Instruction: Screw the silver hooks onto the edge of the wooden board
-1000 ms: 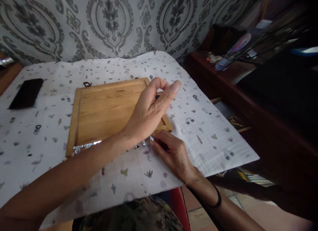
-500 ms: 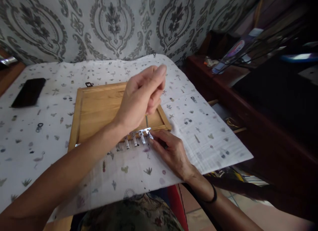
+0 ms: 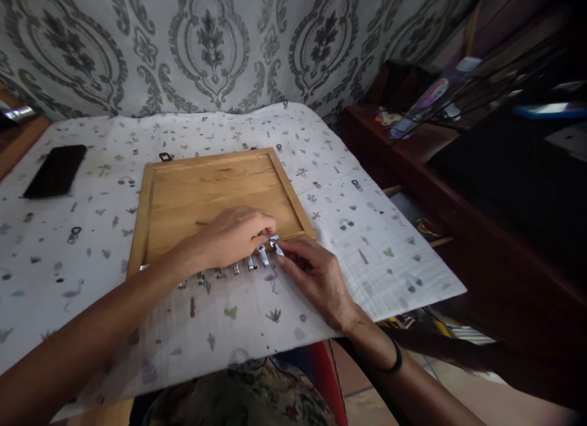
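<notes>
A wooden board (image 3: 215,187) with a raised frame lies flat on the patterned cloth. Along its near edge runs a shiny metal hook rail (image 3: 263,256), with several hooks jutting toward me. My left hand (image 3: 233,233) is closed over the rail near its right end, palm down, fingertips pinched together. Whatever is in those fingers is mostly hidden; a small yellowish bit shows beside them. With thumb and index finger, my right hand (image 3: 314,273) pinches the last hook at the rail's right end. The left part of the rail is partly covered by my left forearm.
A black phone (image 3: 55,171) lies at the left of the white tablecloth (image 3: 367,255). Behind the board sits a small dark metal loop (image 3: 166,157). On the right stands a dark red desk (image 3: 481,212) with a clear bottle (image 3: 424,102), cables and a partly open drawer (image 3: 422,221).
My left hand has come down from above the board to the right end of the rail, uncovering the board's far part. My right hand keeps its pinch in the same place.
</notes>
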{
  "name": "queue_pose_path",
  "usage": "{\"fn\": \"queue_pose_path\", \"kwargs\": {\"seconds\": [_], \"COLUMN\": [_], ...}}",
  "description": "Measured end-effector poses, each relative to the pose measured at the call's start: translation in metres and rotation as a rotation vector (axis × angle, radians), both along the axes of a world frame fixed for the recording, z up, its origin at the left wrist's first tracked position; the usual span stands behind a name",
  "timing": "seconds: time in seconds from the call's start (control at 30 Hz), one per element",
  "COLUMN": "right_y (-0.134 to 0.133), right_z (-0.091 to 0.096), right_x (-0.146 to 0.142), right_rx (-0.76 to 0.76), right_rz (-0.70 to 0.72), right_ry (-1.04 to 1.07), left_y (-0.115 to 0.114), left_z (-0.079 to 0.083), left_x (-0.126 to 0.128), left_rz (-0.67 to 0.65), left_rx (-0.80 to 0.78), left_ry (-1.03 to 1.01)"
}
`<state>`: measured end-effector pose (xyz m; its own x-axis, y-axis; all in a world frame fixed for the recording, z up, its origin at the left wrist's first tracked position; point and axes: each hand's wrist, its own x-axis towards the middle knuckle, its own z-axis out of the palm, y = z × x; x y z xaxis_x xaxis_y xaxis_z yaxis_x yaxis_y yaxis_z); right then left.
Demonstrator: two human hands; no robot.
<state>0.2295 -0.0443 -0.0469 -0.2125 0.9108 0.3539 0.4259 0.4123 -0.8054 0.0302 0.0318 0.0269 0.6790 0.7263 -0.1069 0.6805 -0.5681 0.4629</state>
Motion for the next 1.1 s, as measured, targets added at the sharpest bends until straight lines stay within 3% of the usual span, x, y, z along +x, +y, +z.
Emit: {"fn": "queue_pose_path", "kwargs": {"seconds": [0.63, 1.1], "right_y": [0.0, -0.001], "right_z": [-0.009, -0.015], "right_x": [-0.001, -0.002], "right_rx": [-0.211, -0.239], "right_rz": [0.003, -0.022], "right_ry": [0.234, 0.339], "left_y": [-0.002, -0.003], "left_z": [-0.013, -0.012], "left_x": [0.002, 0.002], "left_rz": [-0.025, -0.007], "left_rx": [-0.001, -0.018], "left_ry": [0.006, -0.001]}}
